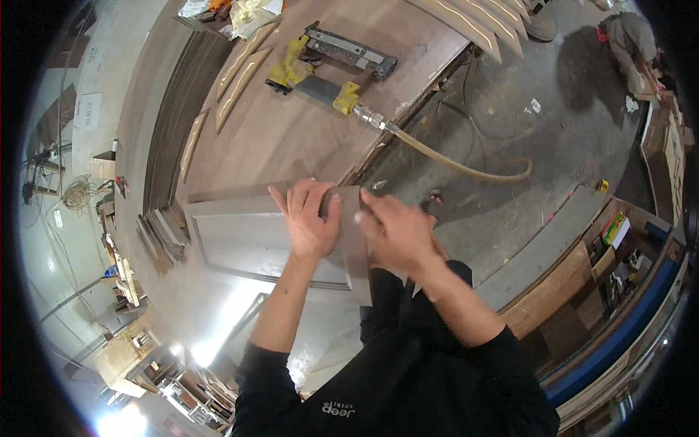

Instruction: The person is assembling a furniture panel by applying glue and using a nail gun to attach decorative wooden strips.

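Note:
A grey-brown framed panel, like a cabinet door with a recessed centre, is tilted in front of my body. My left hand grips its far edge, fingers bent over the rim, little finger sticking out and thumb beside the corner. At the panel's right end is my right hand, blurred by motion, its index finger and thumb close to the corner; its other fingers are partly hidden. Beyond both hands a yellow and black air nail gun lies on the wooden work surface, an air hose running off its handle.
Wood strips with pale wavy glue beads lie at the left, and similar strips at the far edge. A stack of thin boards stands left. At right is a wooden bench. Another person crouches far right.

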Demonstrator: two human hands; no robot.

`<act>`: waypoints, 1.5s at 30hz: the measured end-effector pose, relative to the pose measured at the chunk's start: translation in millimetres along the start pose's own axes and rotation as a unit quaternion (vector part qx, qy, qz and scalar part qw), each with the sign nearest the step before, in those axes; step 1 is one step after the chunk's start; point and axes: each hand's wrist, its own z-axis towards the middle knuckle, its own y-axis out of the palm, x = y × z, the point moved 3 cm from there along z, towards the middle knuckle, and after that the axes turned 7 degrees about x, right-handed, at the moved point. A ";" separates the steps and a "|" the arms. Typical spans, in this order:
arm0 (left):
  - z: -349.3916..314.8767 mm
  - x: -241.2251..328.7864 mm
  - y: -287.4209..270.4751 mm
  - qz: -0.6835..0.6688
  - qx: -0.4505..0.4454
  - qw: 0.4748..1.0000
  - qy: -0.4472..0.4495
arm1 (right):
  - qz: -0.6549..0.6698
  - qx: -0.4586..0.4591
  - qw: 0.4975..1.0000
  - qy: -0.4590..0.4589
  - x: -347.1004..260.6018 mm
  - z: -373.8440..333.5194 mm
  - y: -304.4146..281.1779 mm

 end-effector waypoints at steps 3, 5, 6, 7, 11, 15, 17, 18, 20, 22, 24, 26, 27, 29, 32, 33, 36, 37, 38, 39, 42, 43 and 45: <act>-4.2 24.4 -7.2 0.053 -0.039 0.997 -0.038 | -0.018 0.074 0.997 -0.026 -2.5 78.5 -22.1; -4.6 40.3 -4.2 0.048 -0.044 0.994 -0.083 | -0.052 0.145 0.982 -0.111 -19.2 134.9 -18.7; -5.2 42.2 -3.3 0.049 -0.046 0.995 -0.079 | -0.078 0.114 0.982 -0.130 -21.5 156.1 -2.2; -6.1 40.1 1.1 0.059 -0.046 0.993 -0.091 | -0.105 0.083 0.980 -0.147 -23.0 173.0 16.7; -2.2 45.9 14.1 0.045 -0.038 0.995 -0.083 | -0.191 -0.009 0.977 -0.099 -5.1 202.0 69.0; -7.7 41.9 14.0 0.053 -0.034 0.994 -0.084 | -0.164 -0.055 0.982 -0.072 -13.0 197.6 67.3; -7.2 38.4 13.9 0.070 -0.033 0.994 -0.082 | -0.116 -0.072 0.987 -0.080 -14.9 190.8 43.9; -6.4 37.9 14.4 0.068 -0.029 0.994 -0.082 | -0.030 -0.031 0.993 -0.110 -18.4 177.9 24.6; -8.9 36.5 12.8 0.070 -0.025 0.994 -0.083 | 0.131 0.049 0.982 -0.128 -23.4 147.1 -10.5; -10.1 35.2 9.2 0.066 -0.026 0.994 -0.089 | 0.235 0.020 0.971 0.029 -29.4 109.1 -51.1; -10.2 29.3 9.7 0.069 -0.028 0.993 -0.094 | 0.313 0.031 0.946 0.072 -19.7 84.2 -62.9; -11.0 28.4 9.4 0.055 -0.019 0.995 -0.081 | 0.330 -0.007 0.938 0.104 -6.0 66.3 -81.2; -7.6 33.8 10.5 0.053 -0.022 0.995 -0.078 | 0.327 -0.004 0.939 0.106 1.5 56.3 -93.5; -5.6 35.5 17.6 0.056 -0.026 0.996 -0.063 | 0.469 -0.018 0.818 0.332 41.3 18.8 -85.9; -3.4 39.2 16.3 0.047 -0.028 0.997 -0.061 | 0.550 -0.018 0.774 0.314 62.1 -23.6 -70.0; -2.8 37.9 16.6 0.055 -0.034 0.996 -0.061 | 0.556 -0.017 0.768 0.319 66.2 -31.4 -63.3; -2.4 36.8 17.2 0.054 -0.036 0.997 -0.051 | 0.632 -0.068 0.689 0.347 74.2 -46.4 -39.4; -2.0 37.2 17.8 0.057 -0.041 0.996 -0.050 | 0.638 -0.078 0.685 0.344 74.8 -45.6 -32.9; -1.9 37.5 18.7 0.059 -0.046 0.996 -0.050 | 0.643 -0.087 0.681 0.340 75.2 -45.7 -27.4; -1.9 37.1 18.8 0.064 -0.048 0.996 -0.050 | 0.643 -0.097 0.679 0.340 75.9 -47.2 -21.8; -2.1 36.0 19.6 0.063 -0.048 0.996 -0.046 | 0.646 -0.112 0.681 0.325 76.8 -42.4 -15.8; -2.0 35.3 19.9 0.061 -0.050 0.996 -0.045 | 0.647 -0.112 0.680 0.326 76.8 -41.6 -15.4; -2.3 34.4 19.9 0.059 -0.052 0.996 -0.045 | 0.655 -0.125 0.667 0.331 75.6 -40.0 -14.9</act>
